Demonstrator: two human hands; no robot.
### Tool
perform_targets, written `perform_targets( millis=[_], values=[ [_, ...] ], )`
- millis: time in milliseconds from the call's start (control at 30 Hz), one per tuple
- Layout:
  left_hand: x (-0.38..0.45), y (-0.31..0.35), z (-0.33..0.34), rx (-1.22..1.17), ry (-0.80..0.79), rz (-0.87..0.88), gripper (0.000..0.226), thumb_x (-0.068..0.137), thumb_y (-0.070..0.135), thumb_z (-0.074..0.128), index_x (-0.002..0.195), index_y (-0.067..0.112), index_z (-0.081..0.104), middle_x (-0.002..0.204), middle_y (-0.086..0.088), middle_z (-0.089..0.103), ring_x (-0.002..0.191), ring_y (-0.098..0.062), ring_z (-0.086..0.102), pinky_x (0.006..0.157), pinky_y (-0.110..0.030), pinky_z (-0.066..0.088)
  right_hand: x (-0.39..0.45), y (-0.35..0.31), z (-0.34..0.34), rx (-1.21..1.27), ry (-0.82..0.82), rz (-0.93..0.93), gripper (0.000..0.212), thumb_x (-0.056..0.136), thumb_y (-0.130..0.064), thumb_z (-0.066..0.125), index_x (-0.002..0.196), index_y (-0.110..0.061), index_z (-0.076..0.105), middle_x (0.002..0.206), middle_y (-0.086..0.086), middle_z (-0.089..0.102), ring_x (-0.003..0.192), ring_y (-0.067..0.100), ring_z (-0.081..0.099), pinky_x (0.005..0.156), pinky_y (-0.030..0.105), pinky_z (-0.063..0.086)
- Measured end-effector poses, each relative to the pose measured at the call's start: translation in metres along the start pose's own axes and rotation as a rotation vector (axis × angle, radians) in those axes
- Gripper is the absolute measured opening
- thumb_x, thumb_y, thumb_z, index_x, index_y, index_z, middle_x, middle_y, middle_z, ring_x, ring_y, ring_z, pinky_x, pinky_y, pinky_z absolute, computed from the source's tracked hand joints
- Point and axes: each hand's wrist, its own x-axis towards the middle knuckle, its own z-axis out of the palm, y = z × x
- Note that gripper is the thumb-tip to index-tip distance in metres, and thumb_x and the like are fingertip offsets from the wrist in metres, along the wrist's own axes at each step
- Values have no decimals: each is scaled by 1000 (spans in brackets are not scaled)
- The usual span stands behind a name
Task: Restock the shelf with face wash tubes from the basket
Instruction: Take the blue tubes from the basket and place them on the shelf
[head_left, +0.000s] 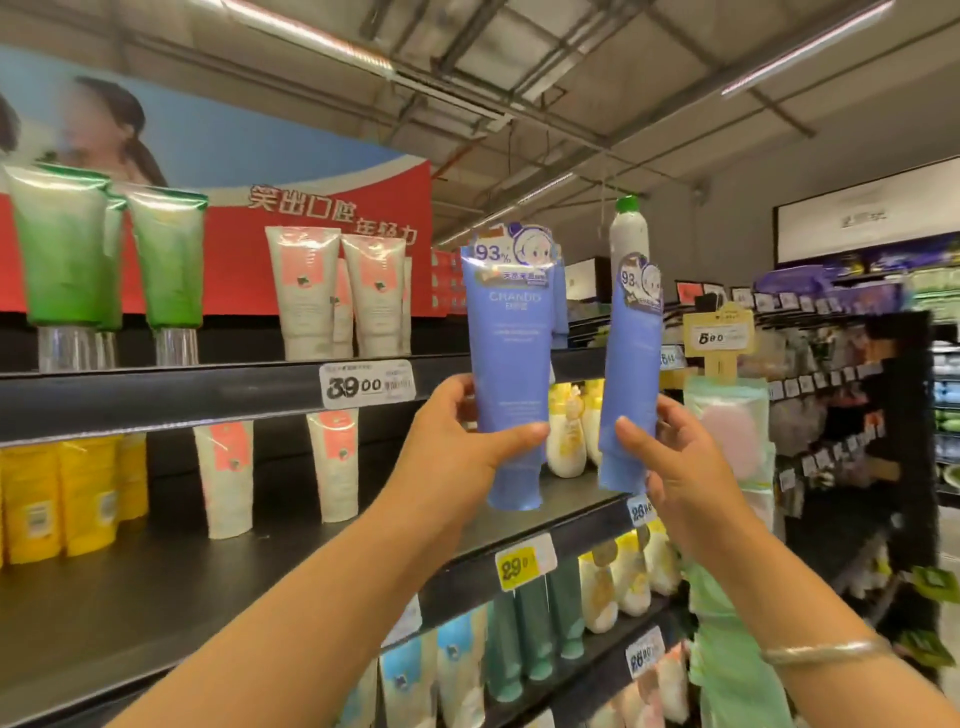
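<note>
Two blue face wash tubes held up in front of the shelves, one in each hand.

The left hand (462, 436) has its grip curled round the lower half of the left blue tube (506, 374), thumb across the front, cap end down. The right hand (675, 457) pinches the right blue tube (626, 395) between thumb and fingers, tilted slightly. Both tubes hang in the air before the top shelf (156, 395), touching no shelf. On that shelf stand green tubes (62, 254) and white-and-pink tubes (306, 291). A silver bangle (826, 652) circles the right wrist.
</note>
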Motion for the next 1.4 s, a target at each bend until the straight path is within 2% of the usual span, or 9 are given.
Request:
perform_targets(
  millis=[100, 333, 433, 567, 733, 1000, 1100, 1267, 1400],
  values=[
    [33, 6, 8, 4, 7, 37, 40, 67, 9, 79, 94, 28, 56, 109, -4, 65, 101, -24, 64, 89, -48, 53, 37, 3, -5, -20, -13, -18, 44, 64, -26, 66, 106, -18, 58, 109, 15, 62, 93, 29, 60, 83, 50, 49],
    [127, 15, 46, 117, 92, 157, 49, 67, 13, 81, 106, 18, 51, 106, -2, 63, 94, -20, 63, 75, -38, 54, 135, -1, -24, -48, -70, -104, 46, 75, -20, 63, 119, -8, 55, 106, 8, 66, 93, 20, 64, 80, 33, 54],
    [165, 12, 63, 215, 136, 217, 52, 66, 17, 82, 105, 21, 48, 100, 3, 59, 89, -16, 61, 79, -37, 54, 174, -4, -32, -78, -96, -128, 35, 83, -16, 60, 117, -10, 57, 105, 6, 67, 91, 19, 65, 76, 33, 54],
    [204, 0, 86, 319, 156, 214, 60, 64, 19, 84, 111, 15, 46, 115, -5, 59, 101, -26, 60, 87, -45, 52, 216, 0, -41, -163, -126, -170, 15, 86, -18, 60, 101, -19, 62, 97, 0, 70, 88, 15, 68, 78, 32, 56],
    [233, -20, 108, 362, 195, 144, 59, 65, 18, 83, 111, 11, 47, 119, -10, 59, 104, -29, 59, 88, -45, 51, 248, 17, -46, -238, -133, -204, 20, 87, -14, 60, 106, -18, 59, 101, 0, 68, 89, 11, 66, 77, 26, 57],
    [256, -35, 121, 351, 219, 123, 52, 66, 16, 82, 101, 16, 43, 119, -10, 58, 103, -27, 59, 88, -41, 52, 272, 40, -39, -256, -181, -136, 30, 85, -10, 61, 115, -7, 58, 116, 17, 65, 103, 28, 64, 93, 47, 51],
    [261, -36, 122, 338, 226, 89, 52, 66, 17, 82, 101, 15, 42, 118, -10, 57, 98, -25, 57, 87, -41, 53, 278, 42, -39, -294, -202, -121, 33, 85, -14, 62, 117, -8, 57, 115, 14, 66, 101, 24, 65, 92, 44, 52],
    [263, -39, 123, 337, 219, 62, 52, 67, 15, 81, 102, 16, 42, 121, -11, 56, 108, -30, 57, 93, -48, 50, 281, 42, -41, -350, -201, -82, 40, 86, -19, 62, 123, -9, 52, 115, 9, 64, 103, 23, 64, 92, 41, 53],
    [263, -37, 123, 327, 213, 26, 52, 68, 15, 80, 103, 17, 41, 124, -11, 55, 111, -30, 56, 96, -49, 48, 281, 39, -42, -363, -198, -86, 34, 84, -18, 64, 114, -15, 50, 107, 2, 61, 94, 16, 62, 74, 20, 53]
  ],
)
